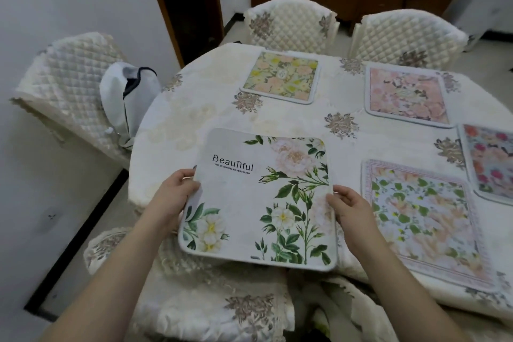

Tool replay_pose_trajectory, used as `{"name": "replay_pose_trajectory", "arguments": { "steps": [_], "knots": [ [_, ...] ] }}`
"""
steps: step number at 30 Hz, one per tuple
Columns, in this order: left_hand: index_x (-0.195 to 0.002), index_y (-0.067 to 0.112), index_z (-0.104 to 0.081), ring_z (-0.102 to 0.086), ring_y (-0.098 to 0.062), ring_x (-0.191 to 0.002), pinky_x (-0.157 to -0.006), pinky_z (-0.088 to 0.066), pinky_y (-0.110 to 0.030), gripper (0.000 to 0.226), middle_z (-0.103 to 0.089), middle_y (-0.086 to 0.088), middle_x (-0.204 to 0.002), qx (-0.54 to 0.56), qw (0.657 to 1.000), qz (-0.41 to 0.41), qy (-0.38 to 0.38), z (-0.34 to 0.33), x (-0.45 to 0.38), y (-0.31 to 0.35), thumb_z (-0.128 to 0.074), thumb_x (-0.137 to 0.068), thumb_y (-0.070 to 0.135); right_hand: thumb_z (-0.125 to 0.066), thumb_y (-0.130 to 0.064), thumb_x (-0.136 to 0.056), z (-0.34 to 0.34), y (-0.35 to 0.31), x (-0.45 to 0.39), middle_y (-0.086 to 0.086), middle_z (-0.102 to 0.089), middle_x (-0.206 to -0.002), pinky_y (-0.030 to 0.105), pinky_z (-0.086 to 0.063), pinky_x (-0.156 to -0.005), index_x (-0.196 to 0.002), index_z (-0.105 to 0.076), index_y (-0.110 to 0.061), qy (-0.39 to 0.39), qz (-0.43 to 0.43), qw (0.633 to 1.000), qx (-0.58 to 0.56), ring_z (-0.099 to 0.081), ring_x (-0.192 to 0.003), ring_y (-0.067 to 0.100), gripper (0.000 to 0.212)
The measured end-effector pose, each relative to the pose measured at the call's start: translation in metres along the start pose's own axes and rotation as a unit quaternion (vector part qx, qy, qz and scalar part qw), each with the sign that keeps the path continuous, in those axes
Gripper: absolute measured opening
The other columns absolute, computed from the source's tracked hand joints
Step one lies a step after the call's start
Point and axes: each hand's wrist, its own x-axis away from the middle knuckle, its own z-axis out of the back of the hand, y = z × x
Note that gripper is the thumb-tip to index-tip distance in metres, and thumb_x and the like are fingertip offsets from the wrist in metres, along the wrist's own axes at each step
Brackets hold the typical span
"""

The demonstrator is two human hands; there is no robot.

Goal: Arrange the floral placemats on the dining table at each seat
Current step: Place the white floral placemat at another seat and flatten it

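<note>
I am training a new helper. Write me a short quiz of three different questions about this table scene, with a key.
1. True or false: the white square placemat printed "Beautiful" lies flat on the cream embroidered tablecloth.
2. How many other floral placemats already lie on it?
3. Which grips its right edge: A) left hand, B) right hand?

Key: 1 false, both hands hold it; 2 four; 3 B.

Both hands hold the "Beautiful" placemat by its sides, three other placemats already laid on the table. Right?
Not quite: the head view shows four laid placemats, not three. Both the left hand and right hand do hold the "Beautiful" placemat by its sides.
</note>
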Motion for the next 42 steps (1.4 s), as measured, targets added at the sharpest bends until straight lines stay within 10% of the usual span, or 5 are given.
{"name": "replay_pose_trajectory", "arguments": {
  "steps": [17, 22, 27, 33, 42],
  "knots": [
    [-0.109, 0.011, -0.065, -0.067, -0.031, -0.081, -0.064, -0.054, -0.034, 0.021, -0.067, -0.019, -0.102, -0.069, 0.995, 0.018, -0.070, 0.022, -0.074, -0.003, -0.059, -0.091, 0.001, -0.063, -0.009, -0.093, -0.041, 0.034, -0.011, 0.008, -0.074, -0.096, 0.041, -0.058, -0.080, -0.107, -0.069, -0.020, 0.089, -0.001, 0.995, -0.036, -0.071, -0.089, 0.026, 0.019],
    [-0.107, 0.011, -0.066, -0.066, -0.030, -0.082, -0.067, -0.054, -0.036, 0.020, -0.068, -0.016, -0.096, -0.078, 0.995, 0.003, -0.064, 0.026, -0.086, -0.002, -0.058, -0.092, 0.000, -0.062, -0.011, -0.094, -0.050, 0.031, -0.022, 0.002, -0.071, -0.096, 0.019, -0.051, -0.066, -0.109, -0.067, -0.020, 0.078, 0.005, 0.997, -0.015, -0.067, -0.086, 0.012, 0.019],
    [-0.108, 0.011, -0.067, -0.067, -0.027, -0.079, -0.068, -0.054, -0.034, 0.022, -0.067, -0.014, -0.094, -0.074, 0.995, 0.004, -0.072, 0.036, -0.110, -0.006, -0.060, -0.091, 0.000, -0.066, -0.016, -0.092, -0.063, 0.033, -0.034, 0.003, -0.070, -0.104, 0.037, -0.053, -0.089, -0.109, -0.067, -0.024, 0.087, 0.002, 0.996, 0.021, -0.065, -0.101, 0.021, 0.019],
    [-0.111, 0.011, -0.066, -0.067, -0.025, -0.076, -0.080, -0.054, -0.045, 0.024, -0.070, -0.008, -0.086, -0.094, 0.992, 0.021, -0.076, 0.040, -0.144, -0.018, -0.066, -0.089, 0.003, -0.066, -0.023, -0.092, -0.083, 0.044, -0.046, -0.007, -0.068, -0.099, 0.039, -0.055, -0.081, -0.112, -0.067, -0.027, 0.124, -0.008, 0.989, 0.075, -0.064, -0.091, 0.012, 0.020],
    [-0.111, 0.013, -0.066, -0.066, -0.021, -0.083, -0.072, -0.056, -0.034, 0.026, -0.067, -0.002, -0.095, -0.124, 0.990, 0.017, -0.069, 0.025, -0.177, -0.034, -0.071, -0.086, 0.007, -0.060, -0.018, -0.096, -0.092, 0.057, -0.062, 0.002, -0.066, -0.107, 0.005, -0.042, -0.053, -0.121, -0.063, -0.017, 0.161, -0.006, 0.981, 0.111, -0.060, -0.082, 0.005, 0.025]
  ]
}}
